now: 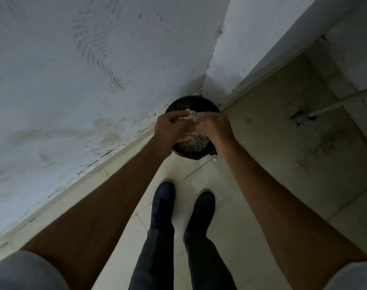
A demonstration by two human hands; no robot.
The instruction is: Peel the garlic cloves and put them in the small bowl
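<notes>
Grey sleeves (21, 271) | left hand (170, 128) pinches garlic skins (189, 116) | right hand (216, 128) blurred, unclear | black bin (191, 100) beneath

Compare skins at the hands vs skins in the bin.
Look: the hand skins are bright white; the bin skins are greyer, in shadow.
Amount: the hand skins are a small clump; the bin skins are a wide pile.
Place: the hand skins sit between the left hand and the right hand, above the rim; the bin skins lie low inside the bin.
Both are thin pale flakes.
</notes>
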